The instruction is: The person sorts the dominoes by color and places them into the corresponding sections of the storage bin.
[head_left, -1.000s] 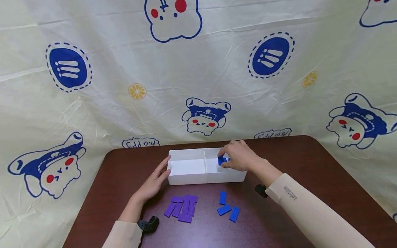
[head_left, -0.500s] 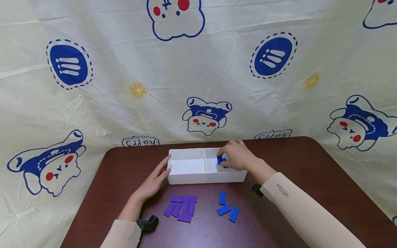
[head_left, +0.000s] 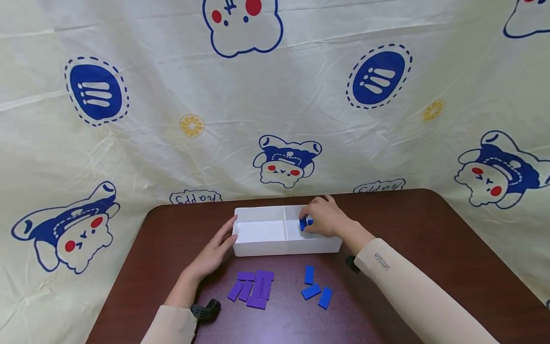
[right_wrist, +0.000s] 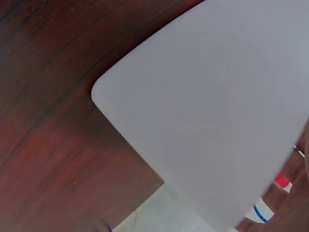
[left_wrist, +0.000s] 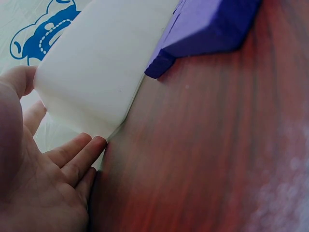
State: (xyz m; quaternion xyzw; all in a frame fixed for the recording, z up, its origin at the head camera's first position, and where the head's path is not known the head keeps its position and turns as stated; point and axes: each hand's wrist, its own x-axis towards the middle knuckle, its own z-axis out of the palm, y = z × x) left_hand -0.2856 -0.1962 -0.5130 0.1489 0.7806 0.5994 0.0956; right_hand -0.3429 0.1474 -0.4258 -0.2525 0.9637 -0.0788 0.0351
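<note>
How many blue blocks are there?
4 that show. Three blue blocks lie on the table in front of the white box. The right hand holds one inside the box; more may be hidden.

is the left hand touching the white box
Touching. In the left wrist view the left hand has its fingertips against the lower corner of the white box; the head view shows its straight fingers along the box's left end.

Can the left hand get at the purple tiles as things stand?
Probably yes. The left hand rests open against the white box's left end, holding nothing, and the purple tiles lie on bare table just beside its wrist, nothing between.
</note>
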